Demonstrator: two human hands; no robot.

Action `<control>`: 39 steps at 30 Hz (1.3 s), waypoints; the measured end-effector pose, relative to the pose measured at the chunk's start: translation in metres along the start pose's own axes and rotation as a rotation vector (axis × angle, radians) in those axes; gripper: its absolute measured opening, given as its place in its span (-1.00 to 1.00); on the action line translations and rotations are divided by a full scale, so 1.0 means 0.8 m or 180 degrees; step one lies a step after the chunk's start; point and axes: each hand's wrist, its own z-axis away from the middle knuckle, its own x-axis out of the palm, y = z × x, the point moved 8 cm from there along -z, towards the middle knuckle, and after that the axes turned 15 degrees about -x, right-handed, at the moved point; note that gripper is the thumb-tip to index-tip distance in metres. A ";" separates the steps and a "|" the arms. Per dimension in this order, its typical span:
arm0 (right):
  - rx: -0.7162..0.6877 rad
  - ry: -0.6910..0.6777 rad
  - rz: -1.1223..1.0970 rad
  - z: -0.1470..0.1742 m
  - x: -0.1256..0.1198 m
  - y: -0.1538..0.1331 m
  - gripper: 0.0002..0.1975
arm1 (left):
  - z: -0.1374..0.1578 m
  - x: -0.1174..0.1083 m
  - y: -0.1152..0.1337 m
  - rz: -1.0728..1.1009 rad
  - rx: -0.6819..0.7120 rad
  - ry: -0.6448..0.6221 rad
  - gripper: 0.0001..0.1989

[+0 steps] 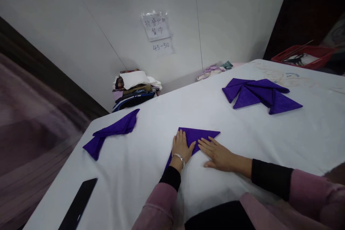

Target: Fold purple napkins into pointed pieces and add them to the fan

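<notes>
A purple cloth napkin [192, 136], folded into a triangle, lies on the white-covered table [151, 151] in front of me. My left hand [182, 148] rests flat on its left part, fingers pointing away, and hides some of it. Over its lower right edge lies my right hand [215, 153], fingers stretched out and thumb apart. Both palms face down, with neither hand gripping the cloth. To the left is a folded purple napkin [117, 128] with a fanned tail. Several folded purple napkin points [258, 93] lie at the right back, overlapping.
A dark flat object [79, 203] lies at the table's left front. Behind the table are a stack of folded clothes [136, 88] and a smaller cloth pile [212, 71]. A red basket [304, 55] stands at the far right. Handwritten paper [156, 27] hangs on the wall.
</notes>
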 end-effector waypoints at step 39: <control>0.1596 0.1202 -0.0699 0.054 -0.042 0.133 -0.83 | -0.024 -0.033 0.063 0.0531 0.0965 -0.0009 -0.63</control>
